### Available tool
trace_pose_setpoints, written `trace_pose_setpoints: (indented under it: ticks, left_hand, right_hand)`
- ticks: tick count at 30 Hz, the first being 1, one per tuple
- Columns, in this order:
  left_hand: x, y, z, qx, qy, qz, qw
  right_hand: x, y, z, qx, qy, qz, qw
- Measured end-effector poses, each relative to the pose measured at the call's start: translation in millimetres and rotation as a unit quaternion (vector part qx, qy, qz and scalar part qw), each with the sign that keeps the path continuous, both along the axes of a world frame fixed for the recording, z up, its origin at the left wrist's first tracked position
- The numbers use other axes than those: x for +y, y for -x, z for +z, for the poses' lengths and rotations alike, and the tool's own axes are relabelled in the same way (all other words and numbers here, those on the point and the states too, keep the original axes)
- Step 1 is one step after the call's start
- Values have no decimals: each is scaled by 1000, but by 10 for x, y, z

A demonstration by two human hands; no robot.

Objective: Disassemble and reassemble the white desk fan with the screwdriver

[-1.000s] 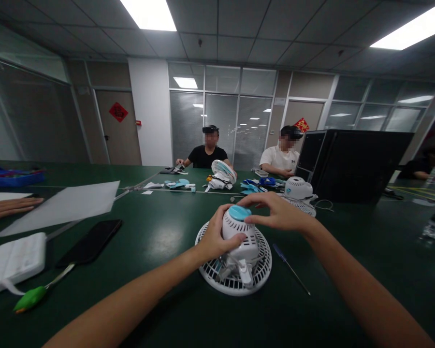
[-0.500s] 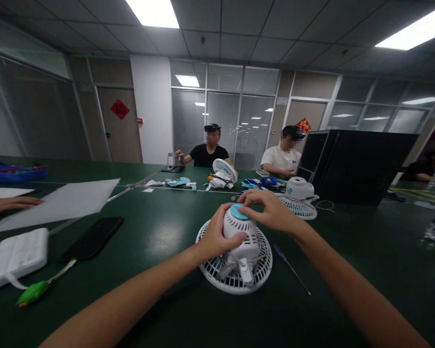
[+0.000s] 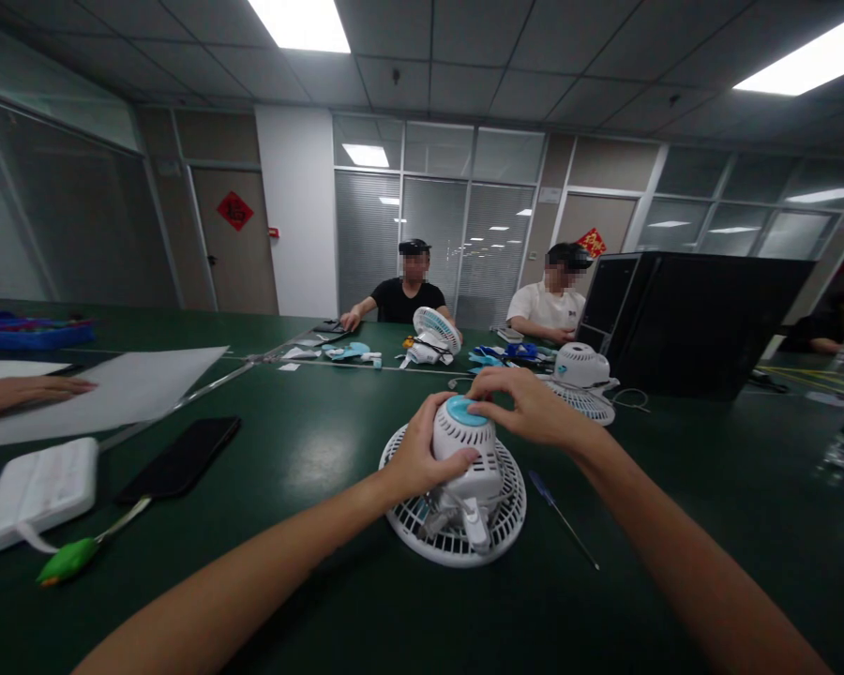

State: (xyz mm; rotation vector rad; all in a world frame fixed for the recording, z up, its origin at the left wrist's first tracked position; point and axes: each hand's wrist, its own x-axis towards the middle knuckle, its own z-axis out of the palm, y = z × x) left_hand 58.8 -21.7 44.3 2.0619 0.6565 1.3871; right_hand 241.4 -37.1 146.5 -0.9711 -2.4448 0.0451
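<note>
A small white fan (image 3: 464, 511) lies face down on the green table (image 3: 309, 459), its round grille flat and its motor housing pointing up. A blue cap (image 3: 466, 410) sits on top of the housing. My left hand (image 3: 417, 457) wraps around the left side of the housing. My right hand (image 3: 531, 410) pinches the blue cap from the right, fingers curled over it. A thin screwdriver (image 3: 561, 518) with a blue handle lies on the table just right of the fan.
A black phone (image 3: 181, 459), a white box (image 3: 37, 491) and a green-handled tool (image 3: 77, 554) lie at the left, with white paper (image 3: 113, 389) and another person's hand (image 3: 21, 392). Two people sit opposite with other fans (image 3: 580, 375). A black case (image 3: 682, 323) stands at the right.
My right hand's fingers have curled in closer over the blue cap. The left hand keeps its hold on the housing. The view has shifted slightly.
</note>
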Motion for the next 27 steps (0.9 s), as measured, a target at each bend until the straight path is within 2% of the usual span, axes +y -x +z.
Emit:
trace_pose_setpoints:
  ticks: [5,12,17,21,23,25,27]
  left_hand:
    - [11,-1,-9,2,-11,2,1000]
    - [45,-1,-56,-5,-22,-6,1000]
    - [57,-11,-65,-2,-17,6,1000]
    - [44,-8,-51,-1,-15,10,1000]
    - [36,-6,-42,-3,-13,1,1000]
    - [33,-7,-38,-10,-14,-10,1000]
    - [35,-11,-38,-15,-17,-15,1000]
  right_hand:
    - [-85,78,48,-58,-27,-38,997]
    - [-134,236,174,-128,6,-68,989]
    - [-78,334,116,-146,-13,-95,985]
    - [-54,365,69,-113,-6,-119,986]
    - [-31,314,83,-83,34,-95,991]
    - [14,212,114,-41,105,-32,993]
    - [82,82,141,0,180,36,983]
